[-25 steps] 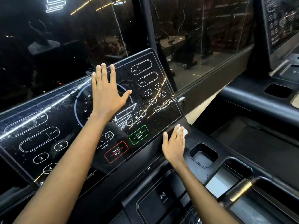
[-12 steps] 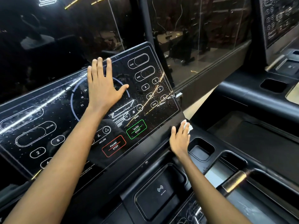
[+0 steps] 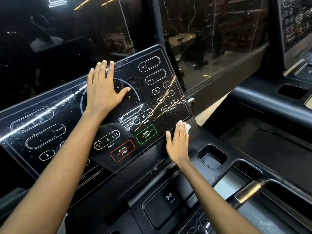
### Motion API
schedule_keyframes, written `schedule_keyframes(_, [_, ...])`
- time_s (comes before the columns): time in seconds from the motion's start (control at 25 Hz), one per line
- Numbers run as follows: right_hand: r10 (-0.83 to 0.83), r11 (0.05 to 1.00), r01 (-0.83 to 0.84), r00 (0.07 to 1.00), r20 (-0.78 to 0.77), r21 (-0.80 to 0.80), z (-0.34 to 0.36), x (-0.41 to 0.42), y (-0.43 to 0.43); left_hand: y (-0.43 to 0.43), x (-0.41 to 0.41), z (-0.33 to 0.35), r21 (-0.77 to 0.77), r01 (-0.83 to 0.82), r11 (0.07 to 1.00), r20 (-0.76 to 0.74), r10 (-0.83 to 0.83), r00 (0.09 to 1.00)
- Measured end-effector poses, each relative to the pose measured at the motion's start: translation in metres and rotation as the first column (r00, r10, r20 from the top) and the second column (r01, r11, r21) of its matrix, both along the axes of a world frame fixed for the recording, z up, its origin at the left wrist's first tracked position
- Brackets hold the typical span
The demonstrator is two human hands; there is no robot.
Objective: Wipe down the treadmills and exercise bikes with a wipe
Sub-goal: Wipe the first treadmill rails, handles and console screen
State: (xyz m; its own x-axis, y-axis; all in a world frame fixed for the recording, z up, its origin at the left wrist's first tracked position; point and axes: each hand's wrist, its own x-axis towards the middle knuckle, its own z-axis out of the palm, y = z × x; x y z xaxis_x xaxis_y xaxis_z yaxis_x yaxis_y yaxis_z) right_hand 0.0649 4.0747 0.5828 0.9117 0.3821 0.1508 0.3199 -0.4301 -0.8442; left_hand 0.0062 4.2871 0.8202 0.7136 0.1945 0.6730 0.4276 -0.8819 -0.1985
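My left hand (image 3: 103, 92) lies flat on the treadmill console (image 3: 50, 119), fingers straight and close together, thumb spread, covering the round dial at its middle and holding nothing. My right hand (image 3: 177, 144) is also flat, fingers straight, pressing the white wipe (image 3: 186, 128) against the panel's lower right corner, just right of the green QUICK START key (image 3: 146, 134). Nothing is curled round the wipe. It sits only under my fingertips, so I judge that a fast sweep could leave it behind or drop it toward the cup recess (image 3: 211, 156). The bigger risk is the keys: a leftward pass crosses QUICK START and then the red PAUSE STOP key (image 3: 122, 150), and firm pressure there might start the belt if the console is live, which I cannot tell. The glass is speckled with droplets, so my bare left palm will likely leave a smear that needs a second pass. Most of the wipe is hidden under my fingers, so I cannot tell its size or folding. The panel's left end is cut off, the belt is out of view, and only 1 edge of the neighbouring treadmill (image 3: 295, 22) shows. I can make out no exercise bikes in the dark, reflective window.
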Motion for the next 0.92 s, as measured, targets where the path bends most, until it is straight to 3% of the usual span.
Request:
schedule_keyframes(0.08, [0.052,0.998,-0.053,0.998,0.043,0.016,0.009,-0.010,0.010,0.003,-0.004,0.001,0.007,-0.002,1.000,0.000,0.002,1.000])
schedule_keyframes(0.2, [0.065,0.995,-0.054,0.988,0.137,-0.084,0.001,-0.028,0.008,0.004,-0.009,0.002,0.003,-0.017,1.000,0.008,0.017,1.000])
schedule_keyframes(0.32, [0.019,0.983,-0.018,1.000,0.005,-0.183,-0.010,-0.043,0.001,0.007,-0.013,0.001,0.008,-0.036,0.999,0.018,0.035,0.999])
schedule_keyframes(0.44, [0.109,0.974,-0.105,0.994,0.013,-0.200,-0.005,-0.061,0.008,0.009,-0.014,0.001,0.006,-0.017,1.000,0.023,0.017,1.000])
schedule_keyframes(0.6, [0.005,0.970,-0.016,0.999,-0.045,-0.242,-0.003,-0.044,0.006,0.010,-0.015,0.001,0.014,-0.005,1.000,0.019,0.005,1.000])
schedule_keyframes(0.68, [0.051,0.978,-0.061,0.997,-0.055,-0.199,0.004,-0.040,0.007,0.012,-0.016,0.002,0.010,-0.003,1.000,0.007,0.002,1.000])
schedule_keyframes(0.8, [0.170,0.985,-0.165,0.973,0.157,-0.047,0.032,-0.033,0.022,0.013,-0.018,0.005,0.002,0.011,1.000,-0.006,-0.011,1.000])
schedule_keyframes(0.92, [0.123,0.992,-0.125,0.968,0.220,-0.003,0.056,-0.012,0.036,0.016,-0.022,0.007,-0.013,0.042,0.999,-0.024,-0.042,0.999])
